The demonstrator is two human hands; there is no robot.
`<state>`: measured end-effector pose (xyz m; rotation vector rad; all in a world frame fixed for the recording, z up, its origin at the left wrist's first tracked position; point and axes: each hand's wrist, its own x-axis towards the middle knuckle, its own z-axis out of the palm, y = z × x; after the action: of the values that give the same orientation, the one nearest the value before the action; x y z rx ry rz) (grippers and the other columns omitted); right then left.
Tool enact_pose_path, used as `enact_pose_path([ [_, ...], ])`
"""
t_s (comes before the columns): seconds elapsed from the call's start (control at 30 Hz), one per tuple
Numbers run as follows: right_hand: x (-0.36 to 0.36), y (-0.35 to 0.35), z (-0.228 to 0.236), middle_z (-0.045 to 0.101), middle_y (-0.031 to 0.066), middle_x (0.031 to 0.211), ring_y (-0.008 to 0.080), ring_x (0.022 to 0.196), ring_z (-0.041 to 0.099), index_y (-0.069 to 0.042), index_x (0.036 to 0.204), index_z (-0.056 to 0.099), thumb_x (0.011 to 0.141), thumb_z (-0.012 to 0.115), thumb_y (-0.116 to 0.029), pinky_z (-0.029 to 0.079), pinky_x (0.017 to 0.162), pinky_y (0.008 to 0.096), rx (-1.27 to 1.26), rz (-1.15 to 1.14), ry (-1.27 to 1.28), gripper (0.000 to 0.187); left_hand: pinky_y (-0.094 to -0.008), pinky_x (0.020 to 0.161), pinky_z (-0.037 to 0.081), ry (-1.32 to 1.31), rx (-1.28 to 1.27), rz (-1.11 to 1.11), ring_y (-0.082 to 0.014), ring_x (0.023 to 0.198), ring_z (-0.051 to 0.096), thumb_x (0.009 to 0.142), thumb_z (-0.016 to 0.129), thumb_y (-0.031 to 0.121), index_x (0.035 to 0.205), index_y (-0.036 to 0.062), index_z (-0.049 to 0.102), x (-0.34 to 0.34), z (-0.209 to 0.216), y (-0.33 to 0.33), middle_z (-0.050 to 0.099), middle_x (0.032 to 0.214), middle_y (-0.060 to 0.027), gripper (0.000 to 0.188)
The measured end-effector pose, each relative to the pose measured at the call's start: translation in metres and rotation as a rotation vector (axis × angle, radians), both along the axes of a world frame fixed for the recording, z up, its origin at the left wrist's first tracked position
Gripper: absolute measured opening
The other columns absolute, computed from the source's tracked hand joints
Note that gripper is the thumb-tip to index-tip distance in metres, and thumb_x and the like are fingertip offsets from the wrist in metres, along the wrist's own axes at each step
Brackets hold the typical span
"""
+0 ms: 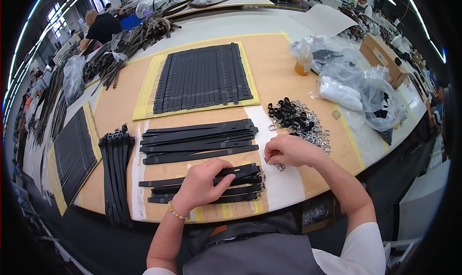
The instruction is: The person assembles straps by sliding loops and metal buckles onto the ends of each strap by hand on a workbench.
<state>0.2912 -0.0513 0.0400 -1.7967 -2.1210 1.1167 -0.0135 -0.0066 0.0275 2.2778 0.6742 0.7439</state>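
My left hand [204,182] is closed on a black belt strap [244,170], thumb and fingers around it near its slotted right end. This strap lies over several black straps with silver buckles [261,184] at their right ends. To the right, my right hand [290,151] is pinched just above a white strip [284,188] on the table. Something small and dark shows at its fingertips; what it is cannot be made out. A small silver buckle [279,167] lies by those fingers. Beyond that hand sits a pile of loose silver buckles [315,130] and black loops [288,110].
Behind my hands lies a stack of black straps [197,136]. Farther back, a yellow-edged board [144,94] bears a row of straps. A buckled bundle [117,174] stands left. Back right are an amber bottle [303,63], plastic bags [380,94] and a cardboard box [382,58].
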Motion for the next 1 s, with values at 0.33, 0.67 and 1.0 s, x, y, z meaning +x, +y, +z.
enact_pose_path([
  [0.33,-0.004,-0.008,0.001,0.061,0.0049,0.097,0.0203,0.096,0.058,-0.008,0.108,0.057,0.103,0.063,-0.020,0.048,0.086,0.0369,-0.027,0.071,0.212,0.014,-0.0322,0.061,0.053,0.030,-0.002,0.002,-0.0235,0.076,0.069,0.089,0.078,0.017,0.102,0.0037,0.072,0.005,0.007,-0.004,0.073,0.093,-0.0097,0.020],
  [0.67,-0.021,-0.010,0.001,0.056,0.0008,0.097,0.0136,0.092,0.051,-0.008,0.111,0.051,0.108,0.058,-0.024,0.045,0.083,0.0326,-0.157,0.181,0.585,0.018,-0.0340,0.062,0.054,0.089,0.008,-0.024,-0.0266,0.072,0.069,0.087,0.080,0.014,0.100,0.0042,0.073,0.003,0.022,-0.009,0.069,0.084,-0.0100,0.018],
  [1.0,-0.059,-0.023,0.004,0.065,0.0042,0.092,0.0116,0.082,0.058,-0.004,0.108,0.061,0.100,0.069,-0.018,0.049,0.073,0.0292,-0.066,0.003,0.538,0.018,-0.0375,0.062,0.053,0.097,0.036,-0.120,-0.0293,0.071,0.067,0.086,0.082,0.014,0.104,0.0045,0.070,0.004,0.015,-0.013,0.068,0.085,-0.0111,0.023],
])
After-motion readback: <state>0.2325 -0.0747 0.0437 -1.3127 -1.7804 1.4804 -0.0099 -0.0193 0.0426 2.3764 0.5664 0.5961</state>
